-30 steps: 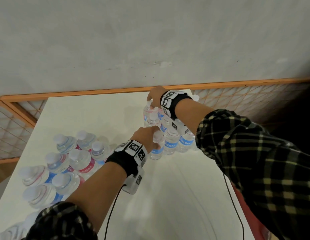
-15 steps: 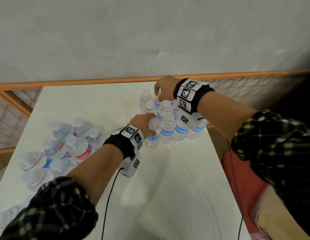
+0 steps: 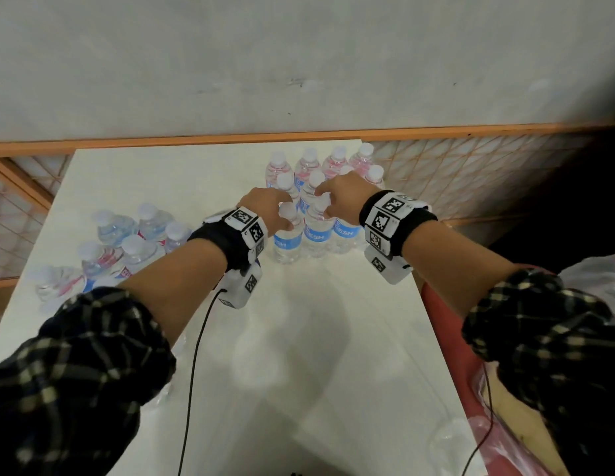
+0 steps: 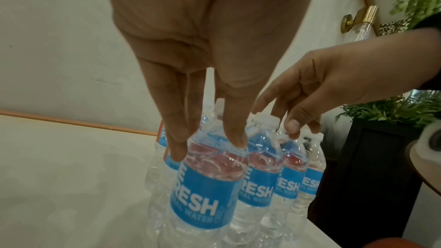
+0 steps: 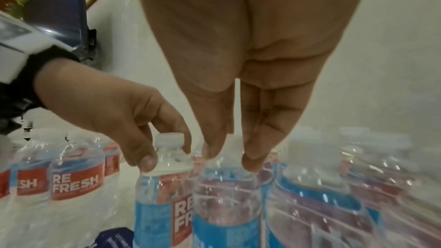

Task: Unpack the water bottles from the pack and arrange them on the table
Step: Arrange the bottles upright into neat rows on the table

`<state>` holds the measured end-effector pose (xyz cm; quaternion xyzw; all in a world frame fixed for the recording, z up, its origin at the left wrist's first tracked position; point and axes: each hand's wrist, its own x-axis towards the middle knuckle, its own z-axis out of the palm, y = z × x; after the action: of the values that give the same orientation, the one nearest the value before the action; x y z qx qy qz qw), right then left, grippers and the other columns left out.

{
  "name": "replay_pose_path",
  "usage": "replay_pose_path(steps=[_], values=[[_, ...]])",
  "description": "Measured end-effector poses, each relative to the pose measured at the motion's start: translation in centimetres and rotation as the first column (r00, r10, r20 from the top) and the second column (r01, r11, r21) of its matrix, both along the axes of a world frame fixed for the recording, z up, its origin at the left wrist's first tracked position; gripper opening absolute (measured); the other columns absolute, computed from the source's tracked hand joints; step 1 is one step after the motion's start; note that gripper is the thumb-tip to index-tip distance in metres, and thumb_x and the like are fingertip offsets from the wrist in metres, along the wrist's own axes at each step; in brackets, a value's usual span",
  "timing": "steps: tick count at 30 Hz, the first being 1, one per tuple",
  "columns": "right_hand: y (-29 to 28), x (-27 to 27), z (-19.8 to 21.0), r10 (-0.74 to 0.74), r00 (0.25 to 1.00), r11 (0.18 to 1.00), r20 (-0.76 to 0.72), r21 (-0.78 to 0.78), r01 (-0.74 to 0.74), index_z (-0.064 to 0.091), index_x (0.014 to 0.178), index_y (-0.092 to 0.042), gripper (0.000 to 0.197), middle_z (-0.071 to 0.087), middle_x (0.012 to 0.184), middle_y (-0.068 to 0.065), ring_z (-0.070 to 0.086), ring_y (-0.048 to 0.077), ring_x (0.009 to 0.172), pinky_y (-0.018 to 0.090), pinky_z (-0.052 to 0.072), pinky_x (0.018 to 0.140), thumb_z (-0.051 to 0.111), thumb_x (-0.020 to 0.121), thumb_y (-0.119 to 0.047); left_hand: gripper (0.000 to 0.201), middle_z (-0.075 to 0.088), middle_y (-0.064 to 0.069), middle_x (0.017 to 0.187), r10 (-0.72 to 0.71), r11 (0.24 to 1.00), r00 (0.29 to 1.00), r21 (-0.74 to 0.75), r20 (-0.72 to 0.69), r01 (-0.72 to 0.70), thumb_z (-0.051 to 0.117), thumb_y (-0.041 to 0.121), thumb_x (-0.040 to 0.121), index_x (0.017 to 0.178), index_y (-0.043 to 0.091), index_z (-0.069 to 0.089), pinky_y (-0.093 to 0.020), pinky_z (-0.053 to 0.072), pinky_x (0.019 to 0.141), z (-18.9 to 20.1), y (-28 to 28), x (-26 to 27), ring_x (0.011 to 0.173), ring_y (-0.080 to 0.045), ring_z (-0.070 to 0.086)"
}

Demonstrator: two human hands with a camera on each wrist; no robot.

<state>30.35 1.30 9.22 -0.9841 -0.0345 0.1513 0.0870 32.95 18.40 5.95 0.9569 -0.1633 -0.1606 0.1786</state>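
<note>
White desk [image 3: 299,355] against a grey wall carries a block of upright water bottles [image 3: 320,187] at its far right. Left hand [image 3: 265,209] pinches the neck of the front-left bottle [image 3: 288,240] between fingers [image 4: 177,139] and thumb. Right hand [image 3: 344,197] pinches the neighbouring bottle [image 5: 224,195] at its neck. Loose bottles [image 3: 127,242] stand well apart, left.

clear glossy plastic bottles [image 3: 288,240], smooth white table [image 3: 299,355]

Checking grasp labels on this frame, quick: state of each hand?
Left hand: fingers pinch the neck of the front-left bottle.
Right hand: fingertips on the neighbouring bottle top; a firm grip cannot be told.
</note>
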Motion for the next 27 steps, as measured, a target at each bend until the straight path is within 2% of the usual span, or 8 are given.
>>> replay_pose_path(steps=[2, 4, 7, 8, 10, 14, 18, 27], values=[[0.0, -0.2, -0.4, 0.009, 1.000, 1.000, 0.015, -0.013, -0.009, 0.056, 0.128, -0.014, 0.039, 0.062, 0.120, 0.015, 0.055, 0.032, 0.110, 0.031, 0.041, 0.083, 0.058, 0.089, -0.014, 0.056, 0.058, -0.006, 0.128, 0.013, 1.000, 1.000, -0.001, 0.005, -0.013, 0.073, 0.031, 0.079, 0.130, 0.020, 0.053, -0.036, 0.045, 0.097, -0.1, -0.2, 0.1, 0.116, -0.026, 0.054], [0.1, -0.3, -0.6, 0.021, 0.999, 1.000, 0.031, -0.016, -0.021, 0.061, 0.118, -0.011, 0.031, 0.064, 0.108, 0.016, 0.057, 0.032, 0.103, 0.028, 0.035, 0.074, 0.053, 0.088, -0.009, 0.060, 0.057, -0.007, 0.130, 0.038, 0.999, 0.999, -0.014, 0.005, -0.038, 0.073, 0.031, 0.079, 0.134, 0.021, 0.051, -0.035, 0.044, 0.099, -0.4, -0.3, 0.2, 0.118, -0.027, 0.053], [0.3, -0.3, -0.5, 0.015, 1.000, 1.000, 0.022, -0.014, -0.015, 0.064, 0.101, -0.010, 0.021, 0.058, 0.090, 0.016, 0.056, 0.030, 0.092, 0.027, 0.031, 0.071, 0.051, 0.086, -0.004, 0.061, 0.057, -0.008, 0.130, 0.057, 0.998, 0.998, -0.029, 0.009, -0.057, 0.073, 0.030, 0.079, 0.134, 0.021, 0.050, -0.035, 0.044, 0.098, -0.6, -0.4, 0.3, 0.117, -0.027, 0.054], [0.4, -0.3, -0.5, 0.014, 1.000, 1.000, 0.019, -0.015, -0.013, 0.064, 0.100, -0.011, 0.020, 0.058, 0.091, 0.016, 0.056, 0.030, 0.092, 0.027, 0.032, 0.071, 0.051, 0.086, -0.003, 0.061, 0.057, -0.008, 0.129, 0.059, 0.998, 0.998, -0.027, 0.008, -0.059, 0.073, 0.030, 0.079, 0.135, 0.021, 0.050, -0.035, 0.045, 0.098, -0.6, -0.5, 0.3, 0.117, -0.027, 0.054], [0.6, -0.1, -0.6, 0.011, 1.000, 1.000, 0.027, -0.012, -0.010, 0.063, 0.113, -0.008, 0.028, 0.063, 0.107, 0.017, 0.058, 0.032, 0.101, 0.028, 0.038, 0.075, 0.053, 0.087, -0.003, 0.060, 0.057, -0.008, 0.129, 0.056, 0.998, 0.998, -0.021, 0.011, -0.055, 0.072, 0.029, 0.080, 0.135, 0.020, 0.049, -0.035, 0.044, 0.099, -0.5, -0.6, 0.4, 0.118, -0.028, 0.054], [0.6, 0.2, -0.5, -0.010, 1.000, 1.000, 0.023, -0.016, 0.010, 0.051, 0.135, -0.011, 0.046, 0.055, 0.130, 0.017, 0.051, 0.032, 0.120, 0.033, 0.042, 0.096, 0.056, 0.090, -0.007, 0.057, 0.059, -0.010, 0.127, 0.056, 0.998, 0.998, -0.019, 0.019, -0.056, 0.072, 0.026, 0.081, 0.134, 0.018, 0.051, -0.036, 0.045, 0.099, -0.5, -0.8, 0.4, 0.117, -0.029, 0.054], [0.7, 0.2, -0.5, -0.027, 0.999, 0.999, 0.024, -0.017, 0.028, 0.050, 0.136, -0.012, 0.045, 0.054, 0.131, 0.017, 0.052, 0.032, 0.118, 0.034, 0.043, 0.097, 0.055, 0.091, -0.007, 0.052, 0.061, -0.010, 0.123, 0.053, 0.999, 0.998, -0.012, 0.018, -0.053, 0.070, 0.025, 0.082, 0.130, 0.015, 0.054, -0.037, 0.046, 0.097, -0.5, -0.9, 0.5, 0.114, -0.030, 0.056], [1.0, -0.1, -0.4, -0.042, 0.998, 0.999, 0.049, -0.010, 0.042, 0.056, 0.130, -0.009, 0.040, 0.059, 0.125, 0.017, 0.055, 0.032, 0.114, 0.034, 0.045, 0.092, 0.053, 0.090, -0.005, 0.064, 0.055, -0.009, 0.132, 0.062, 0.998, 0.998, -0.013, -0.018, -0.063, 0.072, 0.030, 0.081, 0.138, 0.021, 0.045, -0.034, 0.043, 0.099, -0.5, -0.6, 0.6, 0.118, -0.028, 0.053]])
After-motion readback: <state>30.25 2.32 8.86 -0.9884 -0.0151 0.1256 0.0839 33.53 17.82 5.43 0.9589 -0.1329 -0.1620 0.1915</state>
